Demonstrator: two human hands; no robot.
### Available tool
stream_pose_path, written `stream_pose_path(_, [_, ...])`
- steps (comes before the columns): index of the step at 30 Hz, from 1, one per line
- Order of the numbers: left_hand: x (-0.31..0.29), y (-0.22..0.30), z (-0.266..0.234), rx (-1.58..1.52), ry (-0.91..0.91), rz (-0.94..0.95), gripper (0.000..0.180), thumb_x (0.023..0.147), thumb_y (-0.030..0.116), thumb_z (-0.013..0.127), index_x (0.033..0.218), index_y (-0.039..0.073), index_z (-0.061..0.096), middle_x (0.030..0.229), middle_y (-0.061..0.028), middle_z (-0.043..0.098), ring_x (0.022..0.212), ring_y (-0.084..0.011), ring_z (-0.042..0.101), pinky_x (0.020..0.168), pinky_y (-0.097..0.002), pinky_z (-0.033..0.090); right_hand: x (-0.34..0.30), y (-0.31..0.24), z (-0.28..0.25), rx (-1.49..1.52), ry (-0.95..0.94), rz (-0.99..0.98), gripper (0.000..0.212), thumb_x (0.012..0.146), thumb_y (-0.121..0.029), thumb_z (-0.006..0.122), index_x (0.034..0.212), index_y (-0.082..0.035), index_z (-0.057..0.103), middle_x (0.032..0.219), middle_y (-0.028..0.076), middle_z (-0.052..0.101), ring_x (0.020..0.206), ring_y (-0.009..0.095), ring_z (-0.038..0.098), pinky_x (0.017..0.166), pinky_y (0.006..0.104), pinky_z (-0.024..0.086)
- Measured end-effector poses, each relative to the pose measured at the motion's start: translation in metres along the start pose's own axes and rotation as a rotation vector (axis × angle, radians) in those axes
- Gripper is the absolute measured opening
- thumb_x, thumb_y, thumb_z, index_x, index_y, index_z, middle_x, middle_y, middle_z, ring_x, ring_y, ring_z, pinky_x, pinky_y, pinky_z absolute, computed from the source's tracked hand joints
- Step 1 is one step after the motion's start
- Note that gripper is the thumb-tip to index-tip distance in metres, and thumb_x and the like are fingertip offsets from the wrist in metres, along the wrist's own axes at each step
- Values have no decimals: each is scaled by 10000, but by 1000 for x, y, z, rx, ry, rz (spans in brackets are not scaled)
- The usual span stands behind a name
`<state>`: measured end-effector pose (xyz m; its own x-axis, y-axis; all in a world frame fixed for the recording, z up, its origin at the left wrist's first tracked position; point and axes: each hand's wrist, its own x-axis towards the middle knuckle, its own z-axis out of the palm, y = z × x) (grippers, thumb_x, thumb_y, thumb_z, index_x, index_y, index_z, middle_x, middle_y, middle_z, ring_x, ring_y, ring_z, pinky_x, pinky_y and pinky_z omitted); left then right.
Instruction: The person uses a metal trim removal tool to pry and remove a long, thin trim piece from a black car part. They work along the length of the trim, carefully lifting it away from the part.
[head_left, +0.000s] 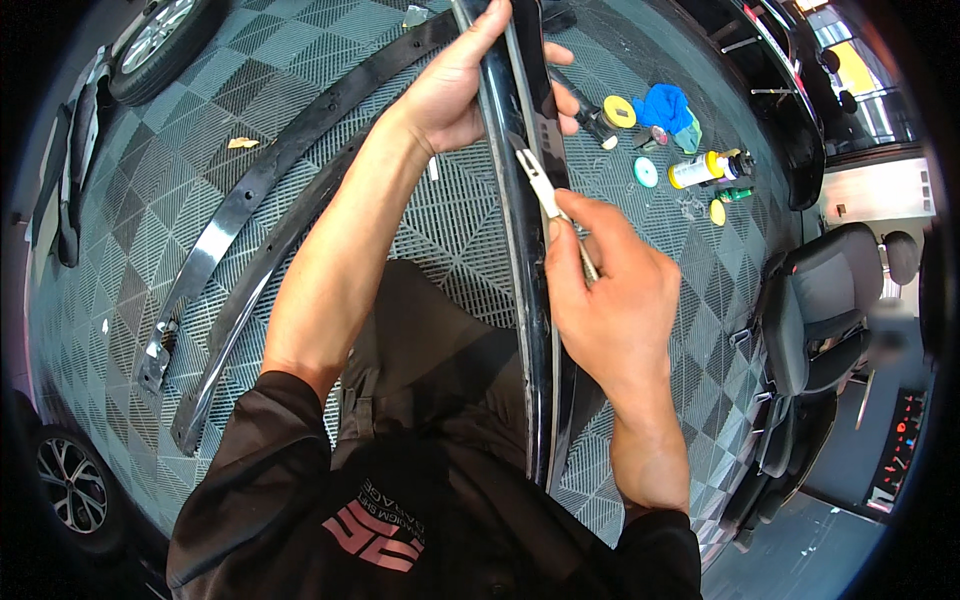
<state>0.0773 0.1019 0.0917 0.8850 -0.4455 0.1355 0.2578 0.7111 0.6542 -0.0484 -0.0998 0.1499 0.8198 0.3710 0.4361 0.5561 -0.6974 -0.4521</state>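
Note:
A long glossy black car trim strip (507,210) runs upright through the middle, from the top edge down to my lap. My left hand (450,95) is wrapped round its upper part, thumb on the near side and fingertips showing past the right edge. In my right hand (615,285) is a slim silver utility knife (541,186), pinched between thumb and fingers. Its dark blade points up and left and lies at the face of the strip, just below my left hand. Whether the blade cuts in or only rests there, I cannot tell.
Two long curved black trim pieces (245,195) lie on the grey tiled floor at left. To the right are a blue cloth (662,106), a yellow-and-white bottle (695,170), round pads (646,172) and a black tool. Car seats (825,300) stand far right, a wheel (160,45) upper left.

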Motion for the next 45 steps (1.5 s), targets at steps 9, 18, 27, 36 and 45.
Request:
stream_pose_path(9, [0,1,1,4,11,-7,784,982,731,393,1122,5,656,989,-285,725,931,-423,734,838,-517,602,4,-3,0,-8,-3,-21,164,868,-65,711,1031,-54,716,724,106,711,562,261,680,514,373,521])
stream_pose_path(18, [1,4,1,7,-46,26,745,1001,693,401,1085,4,674,967,-266,730,909,-409,739,836,-509,609,6,-8,0,-34,-14,-28,164,872,-66,706,1036,-55,711,711,110,704,553,264,676,505,377,515])
stream_pose_path(27, [-1,6,2,-4,-18,27,717,1005,669,428,1050,0,682,936,-230,733,878,-385,749,809,-502,628,5,-8,1,-28,-7,-28,168,868,-60,708,1035,-48,711,713,111,706,556,264,679,506,375,518])
stream_pose_path(36, [2,6,1,-12,-31,44,711,1008,666,422,1041,5,682,924,-219,733,870,-377,752,794,-489,637,6,-5,5,-47,16,-66,158,872,-86,711,1029,-65,713,682,96,687,545,261,668,495,382,507])
stream_pose_path(45, [2,3,2,-2,-75,32,725,1020,670,380,1030,9,678,912,-254,728,849,-404,744,781,-476,626,3,-11,-1,-151,-92,-63,182,884,-31,698,1066,-28,711,857,147,741,711,318,731,618,387,556])
